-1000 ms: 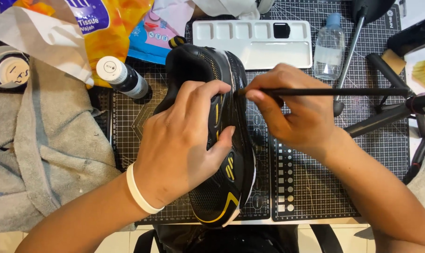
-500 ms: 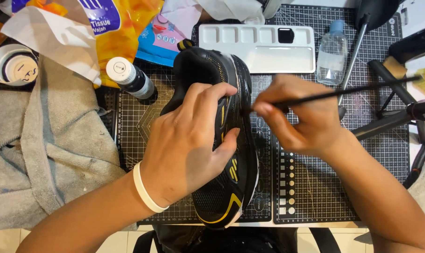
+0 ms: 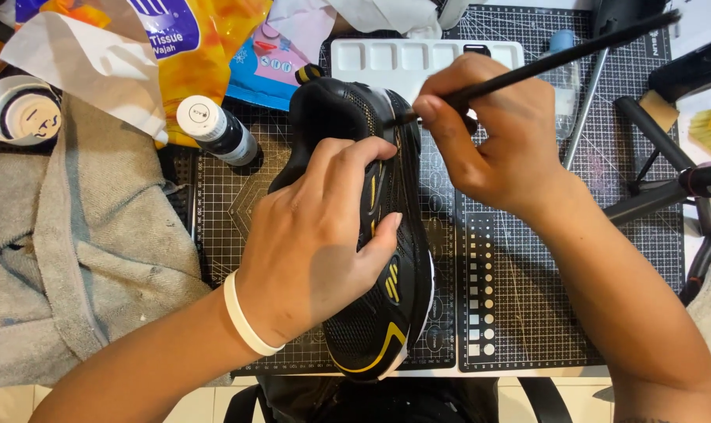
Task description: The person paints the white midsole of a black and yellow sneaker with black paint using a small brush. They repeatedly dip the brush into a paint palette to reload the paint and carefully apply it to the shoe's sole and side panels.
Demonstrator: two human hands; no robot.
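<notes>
A: Right, left hand (image 3: 316, 235) first?
B: Clamped over the middle of the shoe (image 3: 371, 258), fingers curled round its far side, thumb on the yellow trim. White band (image 3: 246, 321) on the wrist.
A: And the shoe?
B: Black with yellow accents, lying at centre on the dark gridded mat (image 3: 520, 298), toe towards 6 o'clock, heel towards 12.
A: Right hand (image 3: 488, 133)?
B: At 1 o'clock of the shoe, pinched shut on a thin black brush (image 3: 559, 59). Tip touching the heel rim, handle slanting off towards 2 o'clock.
A: Packages?
B: At 11 o'clock, an orange-yellow soft pack (image 3: 206, 39) with a purple label patch, white tissue (image 3: 89, 66) hanging from it. Beside that, nearer 12, a pale blue and pink flat packet (image 3: 273, 66). Below the pack, at 10 o'clock, a small dark bottle (image 3: 218, 129) lying tilted, round white label on its cap.
A: Anything else?
B: White palette (image 3: 387, 63) at 12, just behind the heel. Grey towel (image 3: 73, 258) at 9. Round white tub (image 3: 18, 110) at far 10.
</notes>
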